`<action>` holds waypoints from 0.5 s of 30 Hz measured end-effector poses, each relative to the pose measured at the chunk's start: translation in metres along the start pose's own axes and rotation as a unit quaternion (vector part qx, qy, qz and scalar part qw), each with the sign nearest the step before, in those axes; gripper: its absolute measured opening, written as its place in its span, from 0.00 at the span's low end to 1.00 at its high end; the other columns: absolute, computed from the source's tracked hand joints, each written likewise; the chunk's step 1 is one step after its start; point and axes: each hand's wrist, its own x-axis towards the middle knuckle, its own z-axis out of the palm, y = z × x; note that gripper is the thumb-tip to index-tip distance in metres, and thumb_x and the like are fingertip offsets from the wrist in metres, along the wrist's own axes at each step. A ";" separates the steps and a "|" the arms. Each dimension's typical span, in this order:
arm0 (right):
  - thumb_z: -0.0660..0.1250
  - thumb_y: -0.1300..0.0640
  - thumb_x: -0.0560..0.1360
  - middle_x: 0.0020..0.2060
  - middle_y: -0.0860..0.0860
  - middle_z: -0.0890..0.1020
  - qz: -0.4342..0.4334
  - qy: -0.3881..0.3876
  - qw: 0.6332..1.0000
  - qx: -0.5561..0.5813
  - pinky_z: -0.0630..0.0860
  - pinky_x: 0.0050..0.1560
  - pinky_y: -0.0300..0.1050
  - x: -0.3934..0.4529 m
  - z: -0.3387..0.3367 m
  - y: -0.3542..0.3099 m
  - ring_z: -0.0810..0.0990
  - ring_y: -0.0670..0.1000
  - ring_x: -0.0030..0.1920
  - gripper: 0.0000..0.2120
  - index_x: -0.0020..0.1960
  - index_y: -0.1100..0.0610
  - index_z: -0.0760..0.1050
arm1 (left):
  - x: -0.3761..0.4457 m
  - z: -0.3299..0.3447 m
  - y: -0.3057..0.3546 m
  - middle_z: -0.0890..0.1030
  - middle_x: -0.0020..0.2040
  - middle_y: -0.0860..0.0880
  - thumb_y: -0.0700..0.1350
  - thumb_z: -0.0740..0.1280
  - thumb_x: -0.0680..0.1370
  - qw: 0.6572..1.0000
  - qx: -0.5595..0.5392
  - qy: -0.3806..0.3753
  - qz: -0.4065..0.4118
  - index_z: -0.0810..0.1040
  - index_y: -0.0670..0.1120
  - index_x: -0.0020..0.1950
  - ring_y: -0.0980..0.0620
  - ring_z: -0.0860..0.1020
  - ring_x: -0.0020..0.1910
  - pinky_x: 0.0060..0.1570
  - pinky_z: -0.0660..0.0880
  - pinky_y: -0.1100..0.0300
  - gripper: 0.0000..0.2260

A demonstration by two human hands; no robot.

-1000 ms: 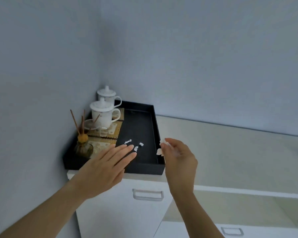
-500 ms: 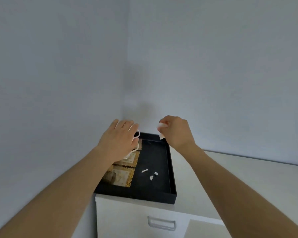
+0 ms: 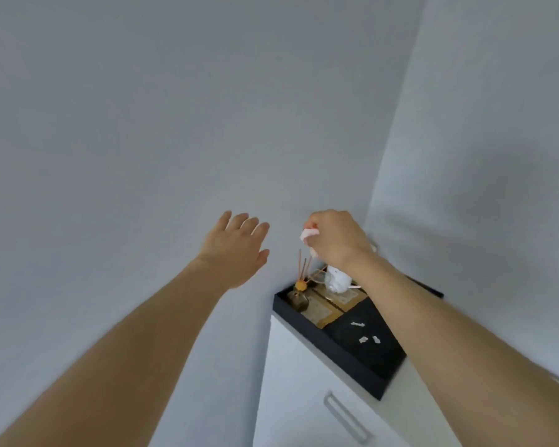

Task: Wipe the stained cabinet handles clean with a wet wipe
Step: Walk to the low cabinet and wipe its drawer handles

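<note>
From the head view, the right hand (image 3: 334,241) has its grip curled tight around a crumpled white wet wipe (image 3: 309,235), raised at twelve o'clock above the black tray (image 3: 329,345), while the left hand (image 3: 236,248) at nine o'clock spreads straight-fingered, holding nothing, and the cabinet handle (image 3: 346,417) sits at six o'clock.

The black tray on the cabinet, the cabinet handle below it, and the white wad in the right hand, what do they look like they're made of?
Black tray: matte, with a faintly grainy wall, maybe coated board or plastic; hard to tell.
Cabinet handle: a grey bar with a dull sheen, probably brushed metal.
White wad pinched in the right hand: soft and crumpled, likely a wet wipe or tissue.
</note>
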 end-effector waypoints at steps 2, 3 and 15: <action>0.62 0.61 0.75 0.51 0.55 0.81 -0.056 -0.021 0.998 0.035 0.77 0.50 0.48 -0.012 0.014 -0.040 0.79 0.57 0.51 0.09 0.52 0.56 0.79 | -0.049 -0.007 -0.024 0.56 0.77 0.48 0.55 0.48 0.83 0.998 0.037 -0.028 -0.050 0.50 0.46 0.77 0.47 0.51 0.76 0.74 0.44 0.50 0.25; 0.62 0.61 0.75 0.50 0.55 0.82 -0.081 -0.032 0.995 0.056 0.77 0.50 0.48 -0.019 0.018 -0.063 0.79 0.57 0.50 0.09 0.51 0.55 0.79 | -0.074 -0.012 -0.038 0.57 0.76 0.48 0.55 0.48 0.83 0.995 0.051 -0.040 -0.075 0.51 0.46 0.77 0.48 0.51 0.76 0.73 0.44 0.51 0.25; 0.59 0.60 0.74 0.45 0.53 0.82 -0.402 -0.123 0.887 0.192 0.71 0.40 0.42 -0.212 0.038 -0.395 0.79 0.57 0.45 0.08 0.42 0.56 0.77 | -0.463 -0.132 -0.169 0.62 0.74 0.49 0.55 0.50 0.83 0.893 0.164 -0.123 -0.401 0.55 0.47 0.76 0.48 0.54 0.75 0.73 0.46 0.52 0.24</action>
